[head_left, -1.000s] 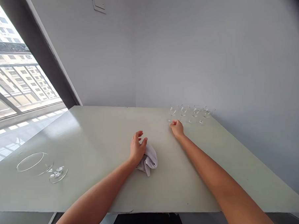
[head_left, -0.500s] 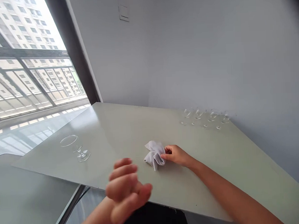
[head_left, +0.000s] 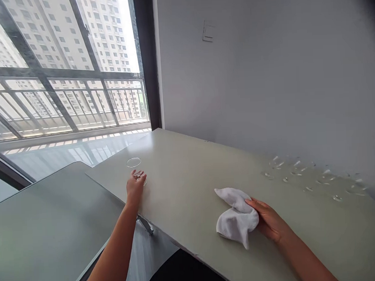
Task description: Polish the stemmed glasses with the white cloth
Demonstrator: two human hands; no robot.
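My right hand (head_left: 267, 217) pinches the edge of a crumpled white cloth (head_left: 236, 222), lifted a little over the table. At the left, my left hand (head_left: 136, 184) reaches to a clear stemmed glass (head_left: 134, 166). Its fingers are apart and curved beside the stem, and they partly hide the stem and foot. The glass stands upright, its round rim showing above the fingertips. Whether the fingers touch it, I cannot tell.
Several clear stemmed glasses (head_left: 316, 178) stand at the right rear, near the wall (head_left: 281, 91). The pale table (head_left: 188, 169) has its near edge in front of me. A grey surface (head_left: 54, 221) lies lower left, and a large window (head_left: 63, 79) rises behind.
My left hand has stretched out from the near middle to the stemmed glass. My right hand has raised the white cloth closer, and it hangs more spread out. The view has turned left.
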